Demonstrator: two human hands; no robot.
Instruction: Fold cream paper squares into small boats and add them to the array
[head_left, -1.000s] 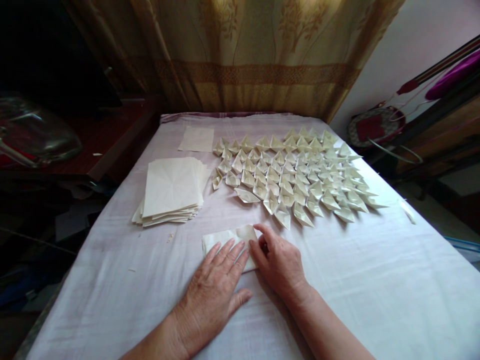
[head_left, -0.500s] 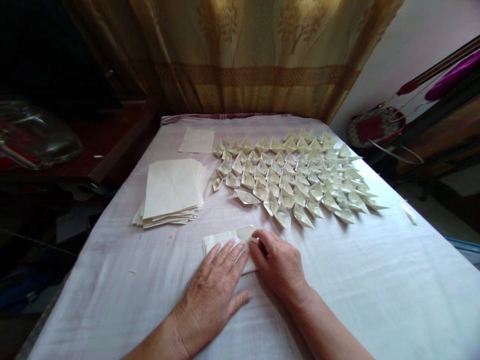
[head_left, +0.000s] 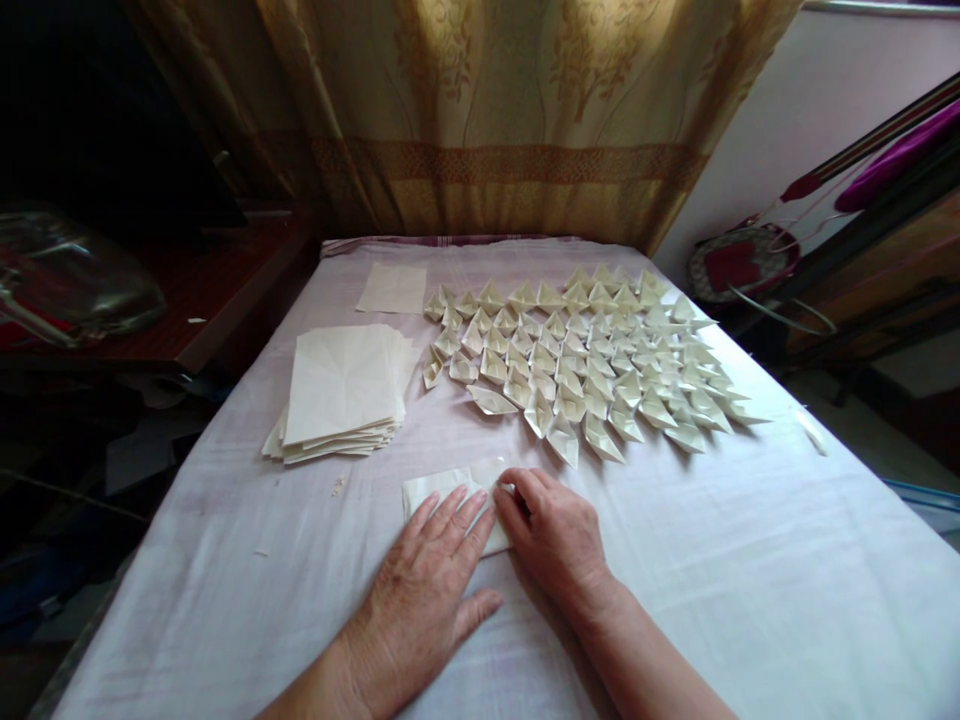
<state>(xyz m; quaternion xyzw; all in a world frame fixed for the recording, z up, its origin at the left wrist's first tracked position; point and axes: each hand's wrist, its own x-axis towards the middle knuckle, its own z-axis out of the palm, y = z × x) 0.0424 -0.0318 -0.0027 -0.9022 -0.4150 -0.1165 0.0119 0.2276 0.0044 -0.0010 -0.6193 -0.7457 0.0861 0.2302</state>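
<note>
The paper [head_left: 431, 487] lies folded on the cloth-covered surface [head_left: 750, 570], under both hands. It looks like a fold is being made near its right end. That seems to call for holding the paper so it can't slip, and pressing hard on the crease. The left hand [head_left: 431, 580] is palm down, its fingers flat on the paper and a bit apart, its thumb out to the side. The right hand [head_left: 555, 535] is curled at the paper's right end. Its thumb and first finger are close together, but I can't tell if they pinch the paper. Farther off, a pile [head_left: 345, 385] of sheets sits to the left, and many little boats [head_left: 568, 402] stand close together to the right. One loose sheet [head_left: 394, 288] lies behind the pile.
</note>
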